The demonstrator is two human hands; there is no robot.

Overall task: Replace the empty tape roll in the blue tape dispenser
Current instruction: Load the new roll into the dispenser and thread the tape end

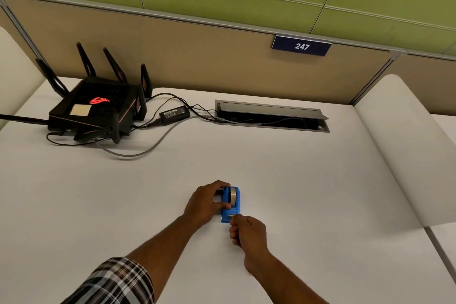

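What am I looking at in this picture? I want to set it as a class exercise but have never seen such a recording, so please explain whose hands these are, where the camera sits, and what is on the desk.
There is no machine: a person wears a camera on the head, looking down at their own bare hands. On the white desk stands a blue tape dispenser with a tape roll in it. The left hand grips the dispenser's side; the right hand pinches at its near end, by the cutter. Further back lie a black router, its power adapter and an open cable hatch.
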